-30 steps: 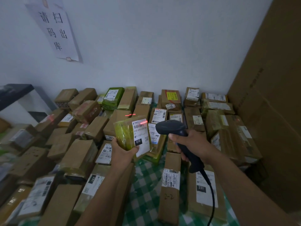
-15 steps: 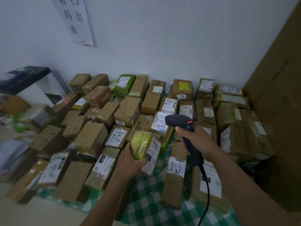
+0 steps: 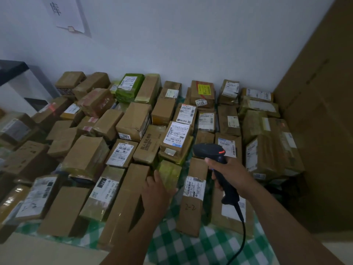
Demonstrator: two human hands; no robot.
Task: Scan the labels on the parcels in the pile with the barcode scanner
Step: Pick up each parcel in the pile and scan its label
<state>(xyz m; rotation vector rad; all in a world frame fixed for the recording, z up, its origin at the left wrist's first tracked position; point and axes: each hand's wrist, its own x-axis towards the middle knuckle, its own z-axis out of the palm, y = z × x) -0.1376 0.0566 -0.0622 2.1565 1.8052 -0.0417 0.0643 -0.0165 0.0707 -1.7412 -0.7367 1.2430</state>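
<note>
Hands work apart. The right hand (image 3: 227,172) is clamped round the handle of the barcode scanner (image 3: 209,151). The left hand (image 3: 157,190) lies on the yellow-green parcel (image 3: 171,172), which sits low in the pile beside a long brown box (image 3: 128,199) on the checked cloth (image 3: 191,245). Whether that hand grips or merely rests cannot be told. No label shows on that parcel, so the sensible step is probably to take a parcel with its label up. The scanner's handle runs from the person up and away. Its head points left and away, toward the white-labelled parcel (image 3: 176,135), so a square, steady aim at that barcode should serve.
</note>
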